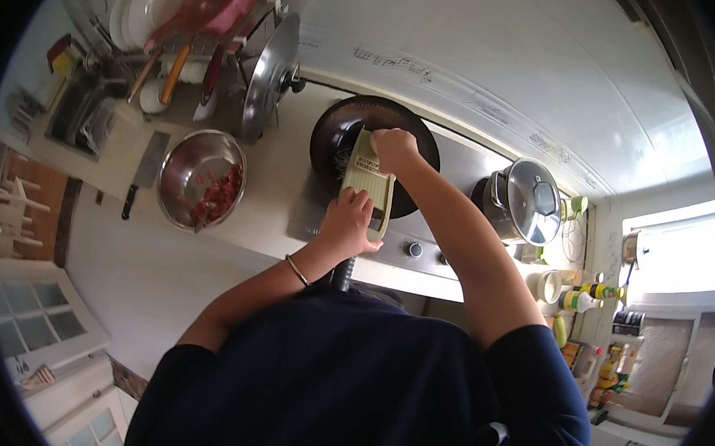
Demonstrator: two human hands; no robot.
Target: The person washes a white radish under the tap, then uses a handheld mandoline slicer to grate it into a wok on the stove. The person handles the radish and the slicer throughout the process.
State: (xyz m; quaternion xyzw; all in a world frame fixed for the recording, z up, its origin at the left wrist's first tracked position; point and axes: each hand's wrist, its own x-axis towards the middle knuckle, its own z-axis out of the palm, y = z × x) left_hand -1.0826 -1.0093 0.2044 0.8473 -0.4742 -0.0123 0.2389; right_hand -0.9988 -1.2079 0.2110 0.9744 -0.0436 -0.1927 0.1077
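A pale green handheld grater (368, 183) lies slanted over a dark wok (414, 124) on the stovetop. My left hand (350, 222) grips the grater's near end, beside the wok's black handle (342, 275). At the grater's far end, my right hand (393, 151) is closed around a small pale piece, mostly hidden by the fingers, pressed on the grater's surface. Thin pale shreds (342, 158) lie in the wok, left of the grater.
Left of the wok stand a steel bowl of raw minced meat (219, 195), a cleaver (150, 162) and an upright wok lid (269, 80). A lidded pot (524, 200) is on the right of the stove. Bottles (579, 300) stand farther right; a sink (85, 114) is far left.
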